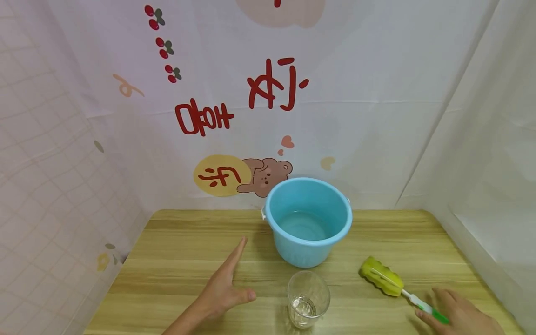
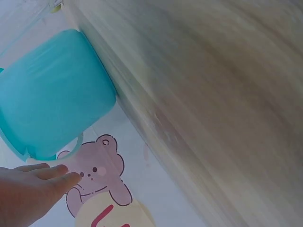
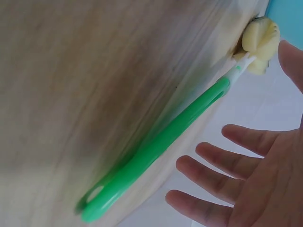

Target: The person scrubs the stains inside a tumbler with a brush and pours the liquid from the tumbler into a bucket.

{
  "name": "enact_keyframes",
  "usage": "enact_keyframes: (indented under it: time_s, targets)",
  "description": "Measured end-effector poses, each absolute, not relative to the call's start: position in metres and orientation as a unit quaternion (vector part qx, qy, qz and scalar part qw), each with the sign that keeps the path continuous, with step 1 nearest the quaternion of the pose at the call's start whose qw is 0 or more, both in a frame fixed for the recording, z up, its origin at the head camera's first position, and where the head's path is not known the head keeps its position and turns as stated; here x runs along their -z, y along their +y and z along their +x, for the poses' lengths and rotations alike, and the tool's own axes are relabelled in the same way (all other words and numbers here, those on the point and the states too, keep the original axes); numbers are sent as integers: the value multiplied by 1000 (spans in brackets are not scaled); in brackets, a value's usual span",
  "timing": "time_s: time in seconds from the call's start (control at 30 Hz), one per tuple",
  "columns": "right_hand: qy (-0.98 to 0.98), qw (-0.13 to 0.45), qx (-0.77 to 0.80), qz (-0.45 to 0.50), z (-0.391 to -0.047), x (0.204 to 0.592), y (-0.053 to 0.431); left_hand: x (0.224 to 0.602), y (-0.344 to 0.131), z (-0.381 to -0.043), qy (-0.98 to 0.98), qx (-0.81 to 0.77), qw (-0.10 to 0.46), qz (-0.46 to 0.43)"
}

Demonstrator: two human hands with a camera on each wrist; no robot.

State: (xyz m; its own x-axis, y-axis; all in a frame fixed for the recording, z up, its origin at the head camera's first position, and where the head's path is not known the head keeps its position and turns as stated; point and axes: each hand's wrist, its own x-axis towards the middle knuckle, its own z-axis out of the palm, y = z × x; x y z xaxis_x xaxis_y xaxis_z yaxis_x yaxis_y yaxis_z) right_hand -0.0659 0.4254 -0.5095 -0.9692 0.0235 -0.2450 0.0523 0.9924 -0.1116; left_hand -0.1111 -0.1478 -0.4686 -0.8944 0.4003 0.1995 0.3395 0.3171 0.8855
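Note:
My left hand (image 1: 222,288) reaches over the table with fingers straight and thumb spread, holding nothing. To its right stands a clear drinking glass (image 1: 307,298), upright. My right hand (image 1: 460,314) hovers over the green handle of a sponge bottle brush (image 1: 382,277), its fingers spread apart. In the right wrist view the green handle (image 3: 156,146) lies on the table, and a gap shows between it and the fingertips (image 3: 184,163). The brush's yellow sponge head points toward a light blue bucket (image 1: 307,251).
The bucket stands upright at the back of the wooden table (image 1: 180,260), its white handle folded down. Behind the table hangs a white printed cloth (image 1: 368,139) with red characters and a bear. More white cloth encloses the left and right sides.

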Motion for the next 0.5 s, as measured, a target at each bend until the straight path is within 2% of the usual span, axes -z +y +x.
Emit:
enact_keyframes:
  time_s: [0.5]
  targets:
    - [977,190,92,-3,-66,523,444,465,-131,-105,810,-521,77,258]
